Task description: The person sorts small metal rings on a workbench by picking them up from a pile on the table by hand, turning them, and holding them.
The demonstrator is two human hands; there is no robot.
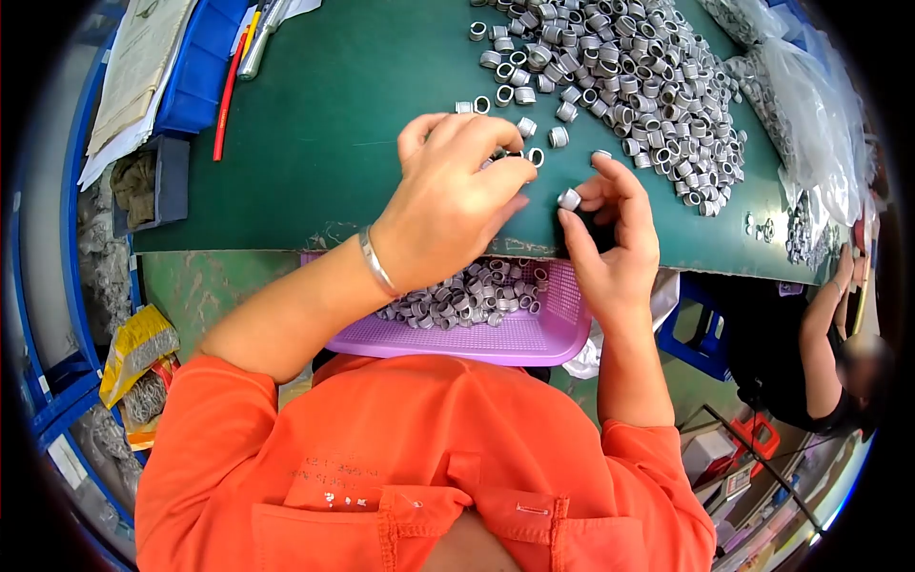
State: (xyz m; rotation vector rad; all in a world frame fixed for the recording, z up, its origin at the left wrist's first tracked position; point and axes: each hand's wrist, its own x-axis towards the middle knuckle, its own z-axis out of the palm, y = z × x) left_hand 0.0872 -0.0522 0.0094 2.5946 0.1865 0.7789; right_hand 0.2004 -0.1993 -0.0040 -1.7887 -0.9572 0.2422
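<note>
My right hand (618, 229) pinches one short grey metal ring (569, 199) between thumb and fingers, just above the table's near edge. Another ring shows behind its raised index fingertip. To the left, my left hand (456, 186) is palm down with bent fingers, and metal rings (515, 155) show between its index finger and thumb. How many it grips is hidden. A few loose rings (559, 137) lie on the green table (315, 124) just beyond both hands. Under my wrists sits a purple plastic basket (548, 338) with many similar rings inside.
A big heap of rings (639, 76) covers the table's back right, beside clear plastic bags (815, 114). At the left are a blue bin (198, 81), a red pencil (227, 105) and a grey box (172, 181). Another person's arm (822, 334) is at the far right.
</note>
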